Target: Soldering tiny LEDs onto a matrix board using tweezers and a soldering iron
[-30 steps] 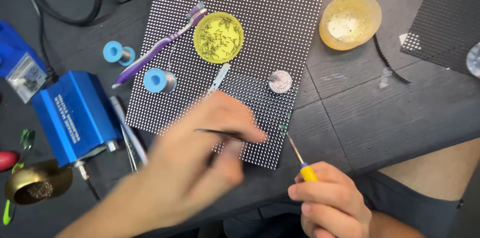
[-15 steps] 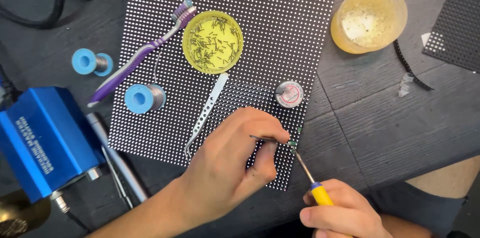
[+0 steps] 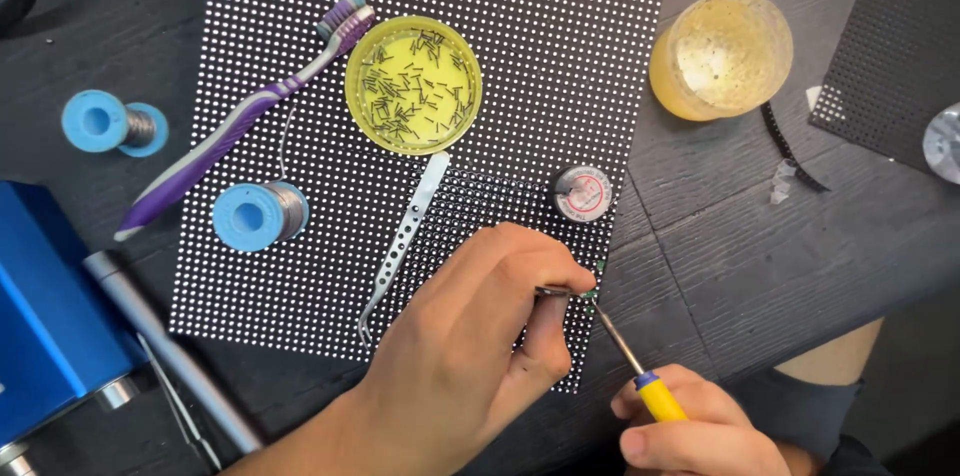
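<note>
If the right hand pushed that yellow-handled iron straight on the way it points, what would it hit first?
Probably the tweezer tips pinched in the left hand, at the dotted LED panel's edge; the soldering iron's tip in the right hand seems nearly there.

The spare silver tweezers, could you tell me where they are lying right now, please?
In the head view the silver tweezers lie on the black dotted panel, just below the yellow dish of pins and above the left hand.

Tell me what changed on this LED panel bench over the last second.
The left hand, pinching dark tweezers, moved right along the LED panel to its right edge. The right hand brought the yellow-handled soldering iron up until its tip met the tweezers' tip. The silver tweezers, yellow dish, toothbrush and solder spools lie as before.
</note>
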